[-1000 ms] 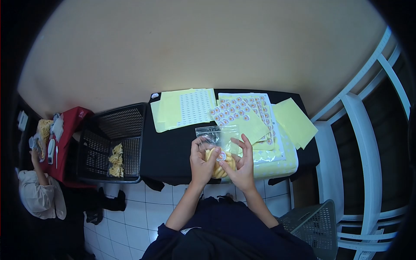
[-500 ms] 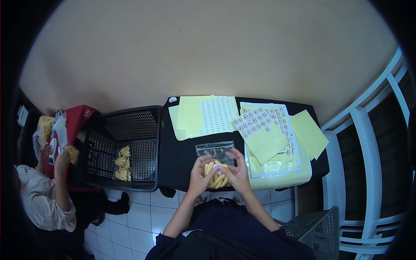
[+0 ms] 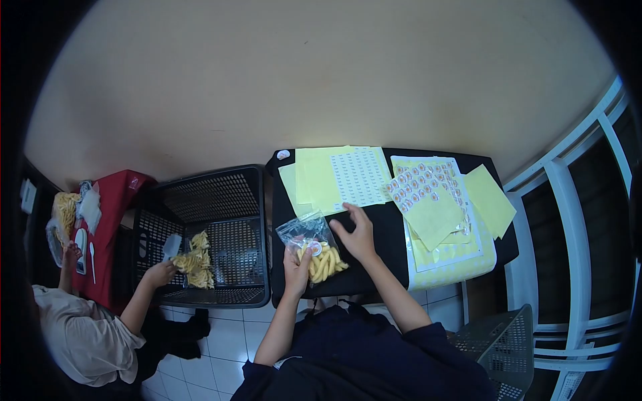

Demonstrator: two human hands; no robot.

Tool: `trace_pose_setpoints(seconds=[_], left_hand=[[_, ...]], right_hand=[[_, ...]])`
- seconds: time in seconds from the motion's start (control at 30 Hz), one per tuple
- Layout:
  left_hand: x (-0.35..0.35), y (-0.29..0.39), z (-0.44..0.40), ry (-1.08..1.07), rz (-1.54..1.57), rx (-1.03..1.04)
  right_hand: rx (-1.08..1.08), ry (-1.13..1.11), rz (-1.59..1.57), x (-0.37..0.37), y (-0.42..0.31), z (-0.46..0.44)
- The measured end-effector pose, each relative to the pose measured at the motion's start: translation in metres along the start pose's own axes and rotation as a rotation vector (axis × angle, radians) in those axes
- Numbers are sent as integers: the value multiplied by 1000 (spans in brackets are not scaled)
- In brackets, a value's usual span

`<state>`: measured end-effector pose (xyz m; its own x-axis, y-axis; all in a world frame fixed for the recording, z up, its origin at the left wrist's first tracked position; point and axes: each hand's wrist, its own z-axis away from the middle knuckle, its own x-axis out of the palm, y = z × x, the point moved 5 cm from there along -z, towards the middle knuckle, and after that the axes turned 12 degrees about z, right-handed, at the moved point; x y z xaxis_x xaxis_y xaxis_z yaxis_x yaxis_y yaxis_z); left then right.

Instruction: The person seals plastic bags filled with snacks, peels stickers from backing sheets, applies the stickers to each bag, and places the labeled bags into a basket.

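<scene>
My left hand point(image 3: 296, 273) is closed on the lower left side of a clear zip-lock bag point(image 3: 324, 262) of pale yellow finger-shaped snacks. The thumb lies beside a round printed sticker point(image 3: 314, 248) on the bag's front, and the zip top tilts up to the left. To the right of the bag, my right hand point(image 3: 358, 235) is open with thumb and fingers apart. Its fingertips are at the bottom edge of a white sheet of small printed labels point(image 3: 361, 175); whether they touch it I cannot tell.
Round-sticker sheets point(image 3: 428, 180) and yellow backing sheets point(image 3: 491, 200) lie on the black-covered table point(image 3: 388, 230). At left, a co-worker's hand point(image 3: 160, 274) holds a snack bag over a black crate point(image 3: 261, 247) containing several bags. A green basket point(image 3: 511, 354) stands at lower right.
My right hand has let go of the snack bag and moved up to the label sheet. The left hand keeps the bag, now tilted left. The co-worker's hand has moved into the crate.
</scene>
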<state>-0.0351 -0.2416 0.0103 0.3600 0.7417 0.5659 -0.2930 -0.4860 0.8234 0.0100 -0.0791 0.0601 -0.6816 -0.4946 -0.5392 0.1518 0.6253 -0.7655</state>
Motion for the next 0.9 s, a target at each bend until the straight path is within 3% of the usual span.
trace_pose_setpoints(seconds=[0.03, 0.13, 0.27, 0.33, 0.9], left_hand=[[1, 1, 1, 0, 6, -5], [3, 5, -1, 4, 61, -20], [2, 4, -2, 9, 109, 5], [0, 4, -1, 2, 107, 10], [2, 2, 0, -62, 137, 2]], right_hand=[[-96, 93, 161, 0, 2, -8], [-34, 132, 139, 9, 16, -22], [-39, 139, 366, 22, 25, -23], [-1, 40, 421, 27, 26, -21], [39, 121, 251, 24, 32, -20]])
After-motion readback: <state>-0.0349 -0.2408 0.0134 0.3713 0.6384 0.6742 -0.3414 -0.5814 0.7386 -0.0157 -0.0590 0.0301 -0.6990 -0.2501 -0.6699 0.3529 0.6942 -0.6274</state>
